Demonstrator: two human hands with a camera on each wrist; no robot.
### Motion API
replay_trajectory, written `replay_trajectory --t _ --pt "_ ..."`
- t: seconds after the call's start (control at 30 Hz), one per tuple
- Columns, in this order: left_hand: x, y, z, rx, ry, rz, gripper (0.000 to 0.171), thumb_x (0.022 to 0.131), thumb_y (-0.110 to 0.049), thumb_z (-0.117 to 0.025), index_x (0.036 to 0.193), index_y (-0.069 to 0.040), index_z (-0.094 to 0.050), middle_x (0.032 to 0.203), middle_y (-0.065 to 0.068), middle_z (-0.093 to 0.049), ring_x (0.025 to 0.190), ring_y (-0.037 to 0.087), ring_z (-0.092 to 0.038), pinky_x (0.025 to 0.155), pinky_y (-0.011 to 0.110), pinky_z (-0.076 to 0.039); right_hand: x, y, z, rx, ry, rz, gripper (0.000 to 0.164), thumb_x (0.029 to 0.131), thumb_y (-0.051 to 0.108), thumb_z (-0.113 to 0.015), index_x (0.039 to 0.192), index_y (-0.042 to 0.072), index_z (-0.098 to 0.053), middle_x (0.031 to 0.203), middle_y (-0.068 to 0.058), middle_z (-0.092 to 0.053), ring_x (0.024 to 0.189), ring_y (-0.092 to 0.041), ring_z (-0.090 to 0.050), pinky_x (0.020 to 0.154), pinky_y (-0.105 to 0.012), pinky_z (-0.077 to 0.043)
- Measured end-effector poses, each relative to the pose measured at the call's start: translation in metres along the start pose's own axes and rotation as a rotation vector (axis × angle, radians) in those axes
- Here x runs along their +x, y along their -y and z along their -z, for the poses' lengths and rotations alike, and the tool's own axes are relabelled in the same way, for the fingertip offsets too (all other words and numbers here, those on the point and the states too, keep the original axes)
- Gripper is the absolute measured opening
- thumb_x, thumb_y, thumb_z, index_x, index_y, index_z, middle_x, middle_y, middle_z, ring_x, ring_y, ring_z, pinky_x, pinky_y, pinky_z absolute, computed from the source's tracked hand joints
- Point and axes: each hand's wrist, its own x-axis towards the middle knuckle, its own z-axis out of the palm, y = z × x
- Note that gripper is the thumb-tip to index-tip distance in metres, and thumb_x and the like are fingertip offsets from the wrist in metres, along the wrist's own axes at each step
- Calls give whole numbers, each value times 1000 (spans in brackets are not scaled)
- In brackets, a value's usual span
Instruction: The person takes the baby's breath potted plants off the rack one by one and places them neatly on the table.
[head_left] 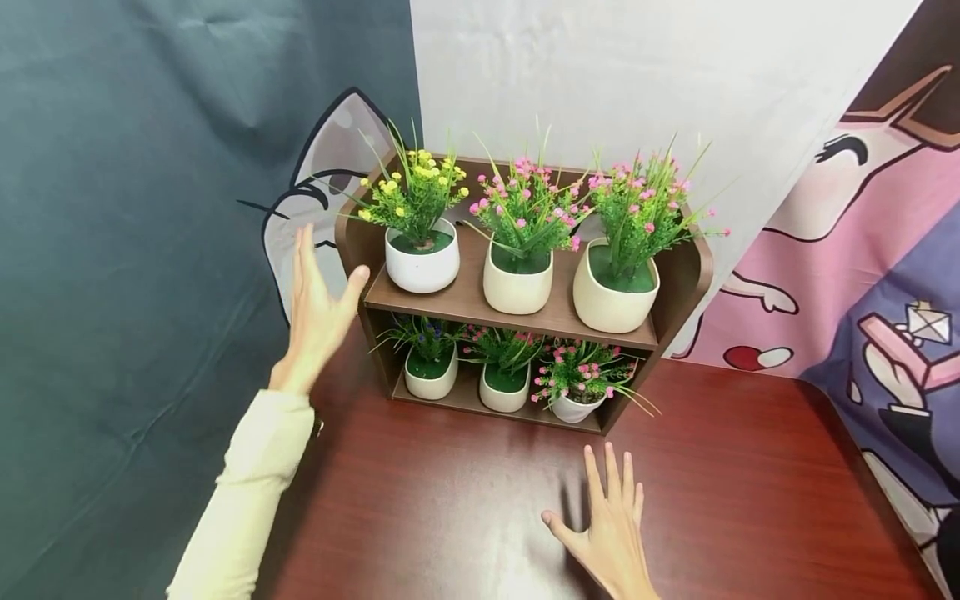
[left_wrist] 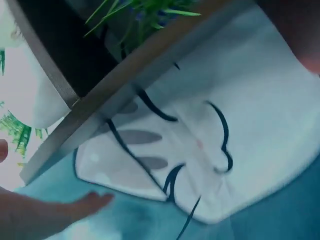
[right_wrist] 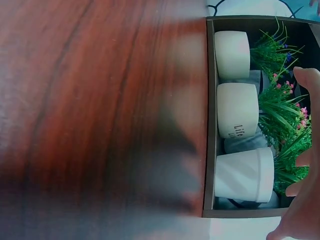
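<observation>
My left hand point(head_left: 315, 312) is raised beside the left side of a brown two-tier shelf point(head_left: 471, 279), fingers straight and thumb spread, holding nothing. Nearest to it on the top tier is a white pot point(head_left: 422, 268) of yellow flowers. Two cream pots point(head_left: 517, 292) with pink flowers stand to its right. Over the table in front of the shelf, my right hand point(head_left: 611, 533) spreads its fingers, also with nothing in them. The lower tier holds a blue-flowered pot point(head_left: 431, 387), a middle pink-flowered pot point(right_wrist: 237, 110) with lettering and a white tapered pot point(right_wrist: 244, 175).
The shelf stands at the back of a reddish-brown wooden table point(head_left: 450, 483). A dark teal cloth point(head_left: 150, 208) with a cartoon cat hangs at the left. Behind is a pale cloth point(head_left: 637, 67), and a printed pink and purple cloth point(head_left: 825, 275) hangs at the right.
</observation>
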Motion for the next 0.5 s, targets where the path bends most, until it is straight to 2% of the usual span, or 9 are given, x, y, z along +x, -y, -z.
replay_trajectory --t 0.07,0.17,0.23,0.27,0.3,0.4,0.43,0.5 --pt "16 -2 -5 -51 30 49 75 90 -38 -55 150 -18 -15 154 7 -7 138 16 -14 108 40 -15 -2 0 0 7 -2 -5 103 65 60 -71 145 9 -31 153 -12 -15 138 -38 -5 96 -68 -11" --pt "34 -6 -15 -71 4 21 64 90 -32 -55 146 -15 -28 150 9 -24 134 19 -26 105 40 -21 -5 1 0 16 -4 -16 104 64 59 -71 145 7 -31 153 -13 -16 138 -38 -6 96 -68 -12" --pt "45 -8 -19 -65 -48 -2 54 90 -26 -55 141 -15 -40 137 12 -45 121 23 -44 96 40 -31 -7 1 0 19 -2 -28 105 64 59 -71 146 8 -30 153 -13 -16 139 -37 -6 97 -67 -12" --pt "50 -9 -21 -61 -76 -10 49 90 -22 -55 137 -15 -45 130 11 -53 107 27 -52 90 39 -34 -8 1 0 18 -2 -32 105 65 60 -71 146 8 -29 153 -14 -16 139 -37 -6 97 -67 -12" --pt "54 -10 -22 -56 -98 -7 45 90 -20 -54 134 -17 -49 124 9 -58 100 28 -55 86 38 -35 -8 1 0 18 0 -36 105 65 60 -71 146 8 -28 153 -14 -16 139 -36 -6 98 -66 -12" --pt "64 -10 -25 -45 -129 28 38 91 -17 -53 128 -23 -57 117 2 -63 86 29 -56 81 37 -35 -9 2 0 20 6 -44 105 65 59 -71 147 9 -27 152 -14 -17 139 -35 -6 98 -66 -11" --pt "65 -9 -26 -37 -132 35 37 91 -17 -53 127 -25 -59 122 -2 -61 87 28 -57 83 35 -34 -8 2 -1 25 6 -44 105 65 59 -71 147 9 -27 152 -14 -17 139 -35 -6 99 -65 -11" --pt "67 -9 -28 -28 -146 36 35 92 -18 -53 126 -26 -60 121 -4 -61 87 23 -57 84 33 -31 -6 5 -1 44 3 -37 105 65 57 -72 147 8 -27 152 -15 -18 139 -35 -7 100 -63 -10"
